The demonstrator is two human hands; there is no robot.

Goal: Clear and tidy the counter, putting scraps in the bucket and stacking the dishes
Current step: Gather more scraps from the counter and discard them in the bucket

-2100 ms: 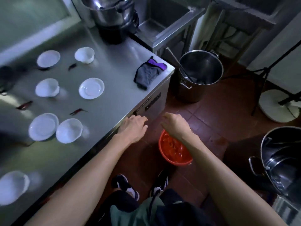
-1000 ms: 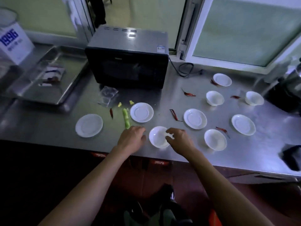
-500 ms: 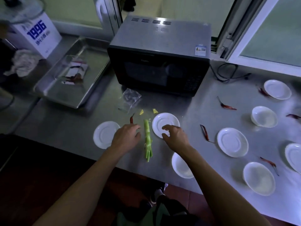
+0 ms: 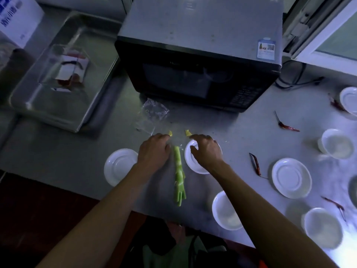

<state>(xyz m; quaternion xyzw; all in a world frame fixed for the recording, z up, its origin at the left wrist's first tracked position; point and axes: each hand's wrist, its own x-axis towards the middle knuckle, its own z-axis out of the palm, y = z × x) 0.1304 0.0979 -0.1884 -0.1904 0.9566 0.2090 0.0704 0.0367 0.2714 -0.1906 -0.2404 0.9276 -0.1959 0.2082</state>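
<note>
Both my hands over the scraps in front of the microwave (image 4: 201, 60)

My left hand (image 4: 153, 152) curls loosely at the yellow scrap (image 4: 170, 133); my right hand (image 4: 206, 151), fingers bent, rests on the saucer (image 4: 188, 161). The green stalk (image 4: 178, 175) lies between, running toward 6 o'clock

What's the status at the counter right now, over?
Left hand and right hand over the counter, holding nothing. Right hand above a saucer. Green stalk and yellow scraps uncollected, dishes unstacked. Nothing blocking.
</note>
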